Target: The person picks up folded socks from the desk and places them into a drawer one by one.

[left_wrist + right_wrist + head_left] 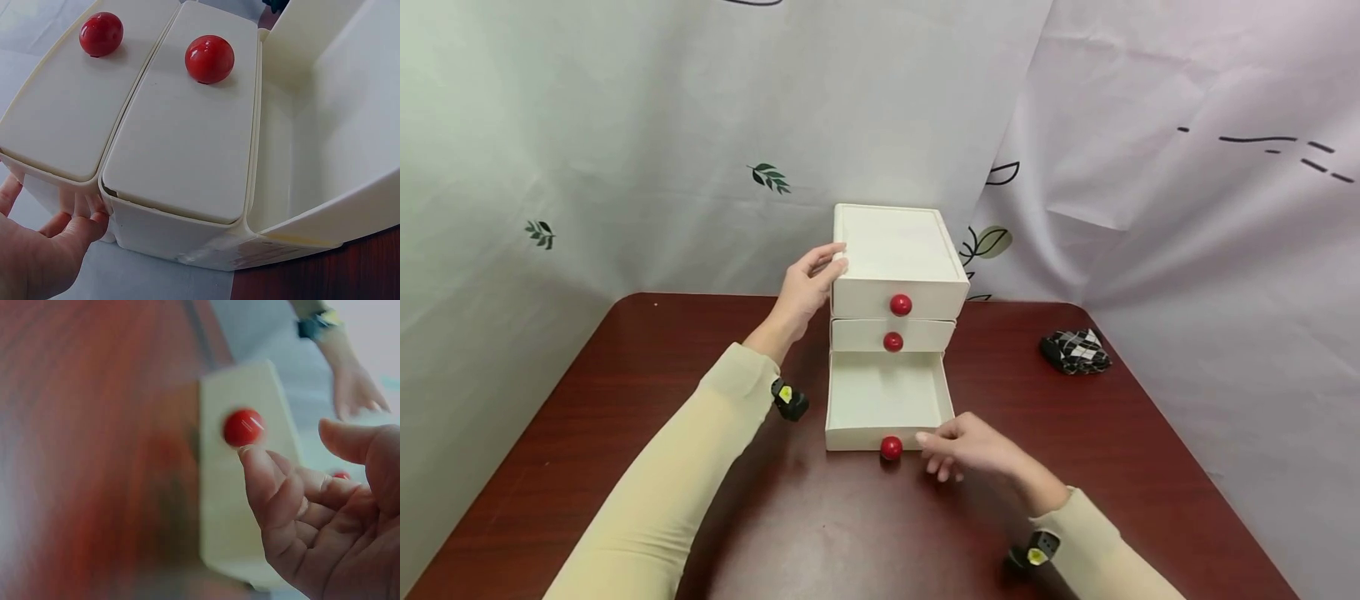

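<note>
A white three-drawer unit (895, 242) stands at the back of the table, with a round red knob on each drawer. Its bottom drawer (887, 392) is pulled out, and no object shows inside. The top drawer (62, 94) and middle drawer (187, 125) are closed. My left hand (808, 283) rests against the unit's upper left side, its fingers relaxed. Just right of the bottom drawer's red knob (891, 448) is my right hand (973, 446). In the right wrist view its thumb stands apart from the loosely bent fingers, with a fingertip close by the knob; contact is unclear.
A black-and-white argyle-patterned cloth item (1077, 351) lies at the right side of the dark red wooden table (587, 417). Behind the table hangs a pale curtain (685, 150) with leaf prints. Both wrists wear small dark camera straps.
</note>
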### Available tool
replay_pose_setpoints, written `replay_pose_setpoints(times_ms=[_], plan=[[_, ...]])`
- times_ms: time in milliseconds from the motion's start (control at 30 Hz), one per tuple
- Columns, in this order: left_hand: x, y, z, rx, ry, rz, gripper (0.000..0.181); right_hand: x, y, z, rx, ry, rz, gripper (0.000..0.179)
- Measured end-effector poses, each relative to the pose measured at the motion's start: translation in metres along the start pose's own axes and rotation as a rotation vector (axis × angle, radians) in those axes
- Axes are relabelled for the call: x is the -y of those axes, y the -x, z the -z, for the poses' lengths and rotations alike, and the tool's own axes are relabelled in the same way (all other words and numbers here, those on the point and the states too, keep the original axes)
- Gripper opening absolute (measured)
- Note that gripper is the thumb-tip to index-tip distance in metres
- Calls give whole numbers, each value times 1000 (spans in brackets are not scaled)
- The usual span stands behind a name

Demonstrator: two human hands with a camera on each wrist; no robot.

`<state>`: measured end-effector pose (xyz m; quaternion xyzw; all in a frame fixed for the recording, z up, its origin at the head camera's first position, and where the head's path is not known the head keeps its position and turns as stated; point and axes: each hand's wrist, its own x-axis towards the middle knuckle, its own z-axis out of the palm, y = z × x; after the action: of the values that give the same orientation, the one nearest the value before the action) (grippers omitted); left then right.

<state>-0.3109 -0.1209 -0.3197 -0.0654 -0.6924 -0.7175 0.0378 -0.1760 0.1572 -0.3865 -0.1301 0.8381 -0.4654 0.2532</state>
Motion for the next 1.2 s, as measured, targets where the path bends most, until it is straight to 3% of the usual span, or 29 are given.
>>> replay_pose_setpoints(times_ms=[100, 200, 367, 533, 667, 900, 1033, 1200], plan=[[0, 0, 0, -3, -2, -3, 42, -3, 9, 24, -50, -14, 12, 40], [0, 0, 0, 5, -2, -5, 42, -8, 17, 51, -156, 22, 6, 42], [-3, 0, 1, 6, -9, -21, 41, -16, 22, 95, -429, 244, -9, 49], [-3, 2, 0, 1, -1, -34, 41, -46, 19, 140, -704, 506, -27, 50], [0, 3, -1, -1, -5, -33, 40, -80, 11, 169, -857, 500, -127, 49], [1, 4, -1, 5, 1, -21, 40, -113, -4, 200, -951, 302, -394, 64], [1, 4, -1, 13, 1, -30, 41, -116, -10, 209, -970, 239, -444, 68], [3, 5, -2, 6, -9, -26, 40, -119, -17, 213, -925, 217, -453, 70]])
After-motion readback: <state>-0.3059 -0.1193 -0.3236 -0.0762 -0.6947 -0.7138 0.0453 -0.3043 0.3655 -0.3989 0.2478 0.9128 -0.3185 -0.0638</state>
